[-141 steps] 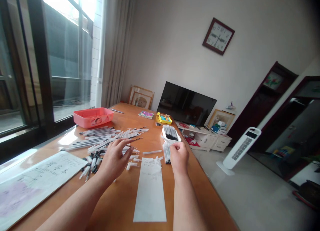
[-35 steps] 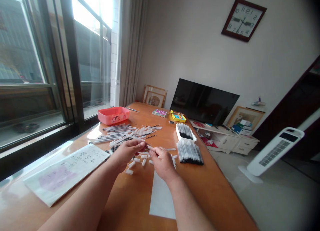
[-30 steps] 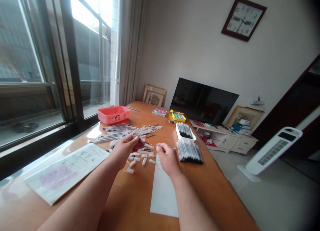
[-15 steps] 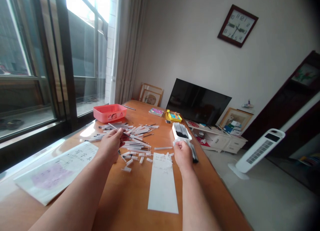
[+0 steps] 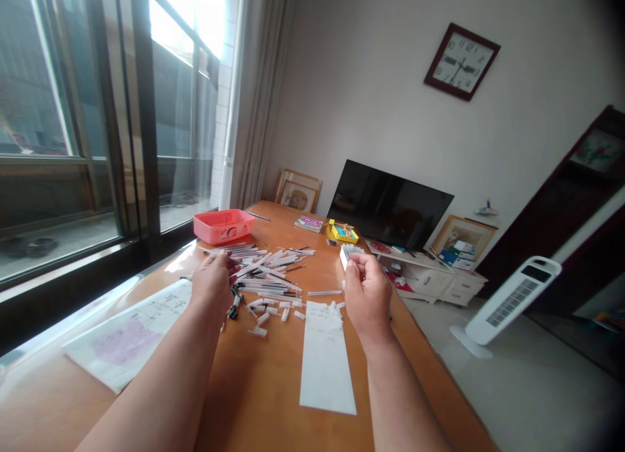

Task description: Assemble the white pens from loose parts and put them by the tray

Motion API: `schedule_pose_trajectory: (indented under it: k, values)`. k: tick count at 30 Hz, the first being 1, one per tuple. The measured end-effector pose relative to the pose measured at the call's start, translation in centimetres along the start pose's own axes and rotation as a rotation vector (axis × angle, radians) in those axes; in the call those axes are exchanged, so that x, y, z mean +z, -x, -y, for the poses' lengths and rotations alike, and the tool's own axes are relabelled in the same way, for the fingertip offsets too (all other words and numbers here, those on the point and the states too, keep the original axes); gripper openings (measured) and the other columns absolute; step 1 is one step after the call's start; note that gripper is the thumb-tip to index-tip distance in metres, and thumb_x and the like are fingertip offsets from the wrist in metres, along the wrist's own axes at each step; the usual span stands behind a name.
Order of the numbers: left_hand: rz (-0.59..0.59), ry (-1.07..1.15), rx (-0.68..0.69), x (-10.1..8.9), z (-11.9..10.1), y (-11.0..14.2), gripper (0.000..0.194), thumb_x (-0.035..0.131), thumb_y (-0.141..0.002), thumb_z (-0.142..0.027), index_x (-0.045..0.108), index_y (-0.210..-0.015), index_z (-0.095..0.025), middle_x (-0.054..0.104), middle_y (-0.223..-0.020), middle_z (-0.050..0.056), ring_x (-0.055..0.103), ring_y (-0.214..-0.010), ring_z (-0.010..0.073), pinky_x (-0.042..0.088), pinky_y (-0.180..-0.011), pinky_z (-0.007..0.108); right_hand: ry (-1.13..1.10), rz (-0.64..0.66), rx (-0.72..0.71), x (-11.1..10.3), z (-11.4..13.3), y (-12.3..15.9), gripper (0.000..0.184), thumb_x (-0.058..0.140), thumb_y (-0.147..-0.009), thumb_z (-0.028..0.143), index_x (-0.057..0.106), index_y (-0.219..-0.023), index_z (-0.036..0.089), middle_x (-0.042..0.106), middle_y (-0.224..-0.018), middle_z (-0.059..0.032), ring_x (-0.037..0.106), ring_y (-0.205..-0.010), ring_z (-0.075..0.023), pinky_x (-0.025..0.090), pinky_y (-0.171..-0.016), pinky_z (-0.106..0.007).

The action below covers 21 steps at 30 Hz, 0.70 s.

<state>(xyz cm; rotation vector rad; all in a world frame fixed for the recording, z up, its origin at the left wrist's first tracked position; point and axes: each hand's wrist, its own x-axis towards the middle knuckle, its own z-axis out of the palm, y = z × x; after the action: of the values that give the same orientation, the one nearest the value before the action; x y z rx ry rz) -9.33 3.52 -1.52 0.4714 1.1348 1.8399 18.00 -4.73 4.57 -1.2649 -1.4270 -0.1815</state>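
My left hand (image 5: 213,284) is closed over the left side of a pile of slim white pen parts (image 5: 273,263). A thin pen seems to pass through its fingers, mostly hidden by them. Small black pieces (image 5: 233,309) lie just below this hand. My right hand (image 5: 370,296) has thumb and forefinger pinched together in front of a white box (image 5: 344,259) of upright pens, covering most of it. What the pinch holds, if anything, is hidden. White pen caps (image 5: 263,318) are scattered between the hands.
A printed paper strip (image 5: 326,367) and a writing booklet (image 5: 127,341) lie on the wooden table (image 5: 254,387). Behind the pens stand a pink plastic basket (image 5: 224,227), a colourful book (image 5: 309,224) and a yellow box (image 5: 344,232). A window (image 5: 176,113) is on the left.
My right hand has risen and moved right, now covering much of the white box. My left hand has drawn slightly left with the pen. The view has shifted a little.
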Motion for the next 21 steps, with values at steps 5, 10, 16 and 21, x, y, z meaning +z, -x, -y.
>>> schedule_pose_trajectory:
  k: [5, 10, 16, 21]
  values:
    - [-0.049, 0.034, 0.036, -0.4, -0.2, -0.6, 0.021, 0.067, -0.075, -0.033, 0.063, -0.089, -0.019, 0.068, -0.075, 0.002, 0.056, -0.052, 0.0096, 0.037, -0.047, 0.019, 0.025, 0.14, 0.007, 0.3, -1.0, -0.4, 0.022, 0.052, -0.093, 0.033, 0.068, -0.102, 0.021, 0.074, -0.091, -0.0051, 0.067, -0.082, -0.0214, 0.048, -0.073, -0.03]
    - [-0.109, 0.049, 0.054, -0.6, -0.6, -0.7, 0.021, 0.067, -0.074, -0.033, 0.066, -0.089, -0.02, 0.067, -0.075, 0.001, 0.055, -0.052, 0.0094, 0.036, -0.047, 0.019, 0.024, 0.388, 0.056, 2.5, -2.5, -0.2, 0.017, 0.053, -0.09, 0.03, 0.068, -0.09, 0.023, 0.072, -0.082, -0.002, 0.065, -0.075, -0.0196, 0.045, -0.067, -0.027]
    - [-0.168, 0.073, 0.08, -0.8, -1.3, -0.7, 0.02, 0.067, -0.072, -0.032, 0.067, -0.088, -0.019, 0.062, -0.072, -0.001, 0.052, -0.053, 0.0088, 0.035, -0.048, 0.02, 0.076, 0.69, 0.076, 7.3, -3.6, 0.8, 0.014, 0.056, -0.084, 0.023, 0.07, -0.082, 0.024, 0.073, -0.079, -0.0006, 0.064, -0.074, -0.0177, 0.042, -0.063, -0.024]
    - [-0.225, 0.098, 0.073, -1.0, -2.0, -0.5, 0.024, 0.069, -0.071, -0.032, 0.07, -0.09, -0.018, 0.061, -0.072, -0.002, 0.048, -0.054, 0.0077, 0.034, -0.049, 0.02, 0.101, 0.805, 0.084, 10.2, -3.6, 1.0, 0.014, 0.058, -0.08, 0.02, 0.071, -0.077, 0.023, 0.073, -0.076, -0.0001, 0.063, -0.071, -0.0166, 0.039, -0.061, -0.023]
